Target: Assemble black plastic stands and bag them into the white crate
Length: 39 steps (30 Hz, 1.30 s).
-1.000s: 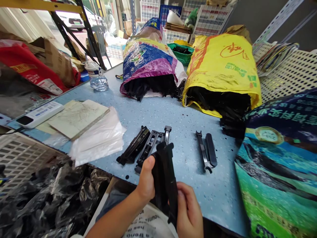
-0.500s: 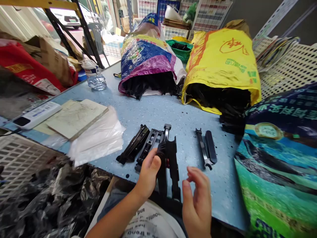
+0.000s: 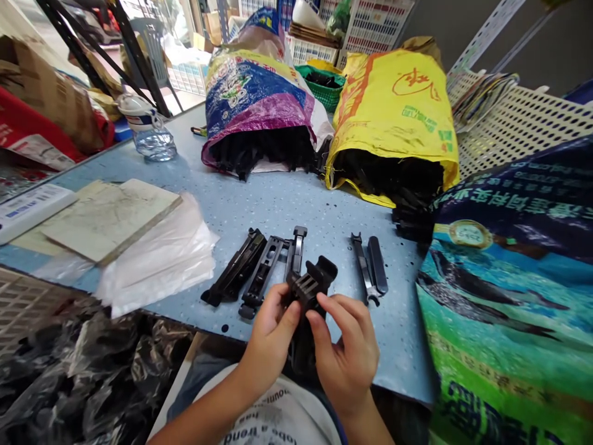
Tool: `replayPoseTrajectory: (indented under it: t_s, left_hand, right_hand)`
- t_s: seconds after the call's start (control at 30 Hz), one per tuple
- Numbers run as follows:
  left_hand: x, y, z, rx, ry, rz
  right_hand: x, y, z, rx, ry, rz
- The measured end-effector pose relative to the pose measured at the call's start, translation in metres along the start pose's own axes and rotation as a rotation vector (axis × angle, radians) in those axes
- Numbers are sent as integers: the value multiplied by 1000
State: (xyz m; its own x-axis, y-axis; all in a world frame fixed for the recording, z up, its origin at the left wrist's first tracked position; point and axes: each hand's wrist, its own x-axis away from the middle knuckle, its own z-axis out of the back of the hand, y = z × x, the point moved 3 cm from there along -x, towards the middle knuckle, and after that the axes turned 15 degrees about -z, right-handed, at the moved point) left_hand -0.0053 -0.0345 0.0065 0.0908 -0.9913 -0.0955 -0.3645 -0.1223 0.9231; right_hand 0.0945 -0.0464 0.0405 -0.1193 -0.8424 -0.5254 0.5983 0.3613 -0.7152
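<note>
My left hand [image 3: 271, 330] and my right hand [image 3: 347, 346] both grip a black plastic bracket [image 3: 308, 287] over the front edge of the table. It has a ridged end and a curved lip at the top; its lower part is mostly hidden between my hands. Just beyond my left hand lie a folded black plastic part [image 3: 234, 269], a slotted black frame [image 3: 265, 275] and a part with a squared head [image 3: 299, 244]. Farther right rest a forked black arm [image 3: 362, 269] and a smooth rounded black bar [image 3: 377, 266], side by side.
At the back, a blue-purple sack [image 3: 259, 105] and a yellow sack [image 3: 393, 117] spill black parts. A green-blue sack [image 3: 500, 296] stands right. On the left are white plastic sheets [image 3: 162, 259], a board [image 3: 115, 219] and a water bottle [image 3: 152, 133]. Black bags [image 3: 83, 371] fill the lower left.
My right hand has moved left and closed on the bracket, which my left hand held alone before. The bracket is turned, its ridged end now facing me. The view has shifted slightly right.
</note>
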Motion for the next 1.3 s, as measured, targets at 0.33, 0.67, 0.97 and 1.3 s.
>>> replayPoseTrajectory:
  t_s: [0.33, 0.67, 0.97, 1.3]
  left_hand:
    - [1, 6, 2, -133, 55, -92]
    - [3, 7, -1, -115, 5, -15]
    - [5, -2, 0, 32, 4, 94]
    - [7, -2, -1, 33, 2, 93]
  right_hand:
    - [2, 7, -4, -228, -120, -175]
    - [-5, 13, 0, -348, -194, -210]
    - [0, 13, -1, -428, -175, -53]
    - [0, 13, 1, -474, -150, -81]
